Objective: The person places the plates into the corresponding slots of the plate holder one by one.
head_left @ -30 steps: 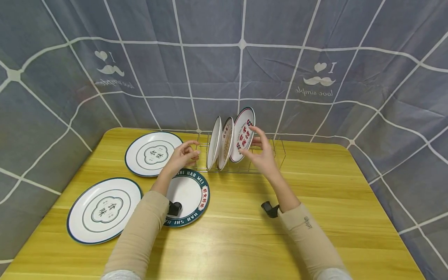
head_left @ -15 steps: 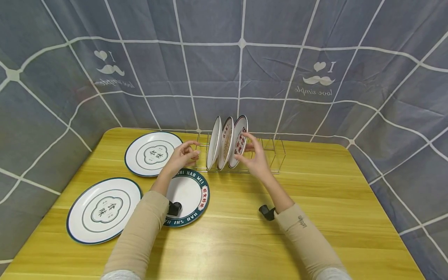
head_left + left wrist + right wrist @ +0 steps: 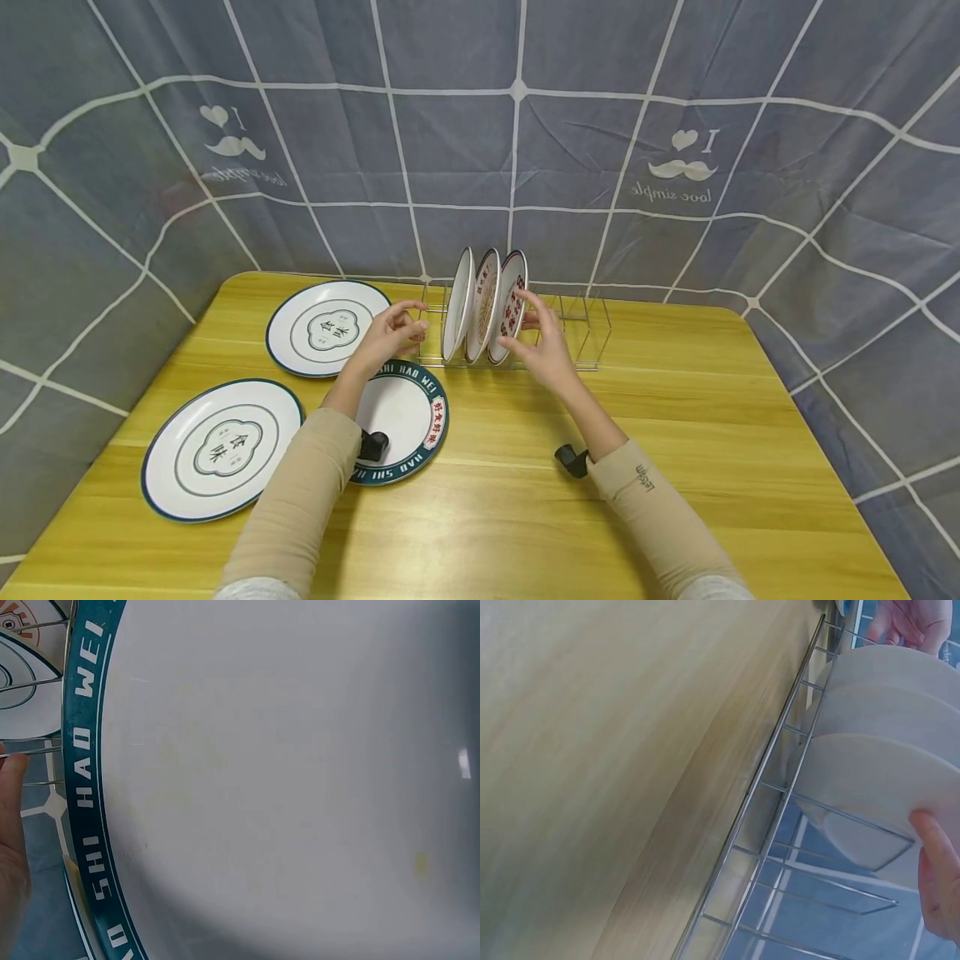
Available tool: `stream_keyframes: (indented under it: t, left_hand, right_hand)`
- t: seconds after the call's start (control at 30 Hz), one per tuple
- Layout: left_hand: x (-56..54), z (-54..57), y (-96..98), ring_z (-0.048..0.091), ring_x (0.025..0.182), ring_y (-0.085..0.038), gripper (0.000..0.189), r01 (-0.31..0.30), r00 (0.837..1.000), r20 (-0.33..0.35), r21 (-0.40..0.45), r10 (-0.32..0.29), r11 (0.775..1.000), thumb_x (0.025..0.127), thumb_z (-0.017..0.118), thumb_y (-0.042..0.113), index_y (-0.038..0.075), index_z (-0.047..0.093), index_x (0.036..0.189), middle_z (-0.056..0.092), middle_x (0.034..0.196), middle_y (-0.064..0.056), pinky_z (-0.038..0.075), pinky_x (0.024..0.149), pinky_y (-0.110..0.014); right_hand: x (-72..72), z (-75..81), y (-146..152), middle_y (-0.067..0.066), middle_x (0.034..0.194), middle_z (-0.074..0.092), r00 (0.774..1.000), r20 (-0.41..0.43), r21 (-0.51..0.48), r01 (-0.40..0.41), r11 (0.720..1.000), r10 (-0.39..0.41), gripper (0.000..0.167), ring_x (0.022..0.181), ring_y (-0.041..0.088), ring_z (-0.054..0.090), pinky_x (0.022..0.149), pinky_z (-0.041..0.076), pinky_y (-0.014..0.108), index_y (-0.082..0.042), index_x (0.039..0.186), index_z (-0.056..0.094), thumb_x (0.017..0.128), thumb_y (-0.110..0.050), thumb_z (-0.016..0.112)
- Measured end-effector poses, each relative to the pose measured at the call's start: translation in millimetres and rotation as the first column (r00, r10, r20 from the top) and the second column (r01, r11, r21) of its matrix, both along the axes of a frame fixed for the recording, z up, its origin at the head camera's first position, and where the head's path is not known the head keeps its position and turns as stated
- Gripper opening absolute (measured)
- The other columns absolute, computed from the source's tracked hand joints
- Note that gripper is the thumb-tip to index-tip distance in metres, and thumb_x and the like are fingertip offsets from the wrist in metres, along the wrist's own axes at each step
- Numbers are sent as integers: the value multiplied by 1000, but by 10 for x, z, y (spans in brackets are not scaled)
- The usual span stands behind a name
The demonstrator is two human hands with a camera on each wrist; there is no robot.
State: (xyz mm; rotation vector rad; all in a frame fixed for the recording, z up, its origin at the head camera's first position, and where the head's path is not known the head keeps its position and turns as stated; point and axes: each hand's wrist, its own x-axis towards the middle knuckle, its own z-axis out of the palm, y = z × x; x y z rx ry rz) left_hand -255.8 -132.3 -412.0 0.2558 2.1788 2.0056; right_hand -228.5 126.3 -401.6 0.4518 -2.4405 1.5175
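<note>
A wire plate rack (image 3: pixel 587 367) stands at the back of the table, holding three upright plates. My left hand (image 3: pixel 388 337) holds the rack's left end, thumb against a wire in the left wrist view. My right hand (image 3: pixel 547 352) has its thumb and fingers on the rightmost plate, a white one with red characters (image 3: pixel 512 310). In the right wrist view a fingertip meets that plate's pale surface (image 3: pixel 862 776). Beside it lean a plate with a tan pattern (image 3: pixel 484 304) and a plain-looking white plate (image 3: pixel 458 308). The rack's right-hand slots hold nothing.
A green-rimmed plate (image 3: pixel 397 417) lies flat under my left forearm and fills most of the left wrist view. Two blue-rimmed white plates (image 3: pixel 300 329) (image 3: pixel 262 408) lie at the left. A grey curtain with white lines (image 3: pixel 465 150) hangs behind the wooden table (image 3: pixel 675 417).
My right hand has moved left and a little down with the red-character plate, which now stands in the rack beside the other two. My left hand has stayed at the rack's end.
</note>
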Motion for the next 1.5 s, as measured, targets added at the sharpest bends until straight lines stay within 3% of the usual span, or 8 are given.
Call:
stream_keyframes:
  t: [0.2, 0.4, 0.57, 0.7, 0.87, 1.07, 1.37, 1.5]
  left_hand:
    - [-79, -147, -15, 57, 79, -17, 37, -20, 1000, -19, -27, 19, 999, 90, 58, 14, 4, 48, 125, 50, 79, -6, 51, 82, -47]
    - [-56, -170, 19, 57, 79, -17, 36, -56, 998, -34, -47, 54, 997, 91, 57, 16, 6, 49, 125, 50, 78, -3, 51, 82, -46]
    - [14, -129, 44, 56, 94, -34, 39, -85, 996, -30, -58, 83, 995, 92, 56, 16, 5, 46, 129, 51, 87, -7, 49, 85, -47]
    - [125, -70, -22, 52, 105, -40, 44, -92, 995, -52, -89, 87, 992, 93, 55, 18, 7, 43, 134, 53, 107, -17, 47, 88, -49]
    - [331, -2, -285, 54, 107, -31, 51, -154, 986, -95, -219, 136, 963, 90, 59, 25, 11, 41, 136, 53, 119, -17, 48, 88, -45]
    - [628, 47, -682, 51, 109, -38, 53, -125, 992, -44, -354, 117, 927, 90, 58, 22, 6, 38, 136, 50, 122, -23, 47, 87, -44]
    - [880, 6, -921, 48, 110, -42, 56, -82, 992, 46, -467, 117, 880, 88, 62, 21, 2, 38, 135, 47, 125, -28, 45, 89, -49]
    - [917, -4, -946, 46, 112, -41, 61, -29, 985, 136, -464, 104, 885, 87, 63, 24, 3, 36, 136, 42, 131, -27, 49, 85, -42]
  right_hand:
    - [18, 6, 1, 20, 118, 40, 999, 36, -12, -18, 1000, 19, 72, 102, 30, 52, 69, 56, 30, -24, 138, 35, 78, -9, 72]
    - [59, 0, 20, 24, 127, 37, 994, 76, -82, -67, 994, 73, 73, 108, 34, 49, 79, 53, 36, -25, 141, 31, 81, -6, 68]
    - [234, 129, 3, 26, 133, 35, 988, 106, -150, -97, 984, 113, 72, 114, 42, 45, 90, 46, 45, -17, 144, 27, 84, -1, 64]
    - [422, 207, -49, 30, 128, 37, 997, 60, -196, -36, 980, 48, 65, 113, 45, 43, 93, 42, 53, -4, 139, 30, 84, 2, 62]
    - [560, 72, -83, 32, 114, 46, 1000, -23, -260, 6, 966, -12, 52, 103, 45, 47, 87, 44, 55, 8, 128, 40, 81, 7, 63]
    - [607, -194, -113, 26, 108, 52, 992, 60, -239, -97, 966, 114, 49, 100, 42, 53, 84, 51, 38, 1, 126, 45, 81, 6, 63]
    - [640, -291, -309, 26, 120, 50, 864, 395, -227, -238, 944, 313, 57, 103, 35, 55, 80, 53, 36, -9, 135, 38, 84, -4, 63]
    - [628, -343, -428, 27, 120, 48, 772, 507, -323, -242, 915, 383, 60, 100, 33, 57, 79, 53, 41, -8, 137, 35, 84, -3, 63]
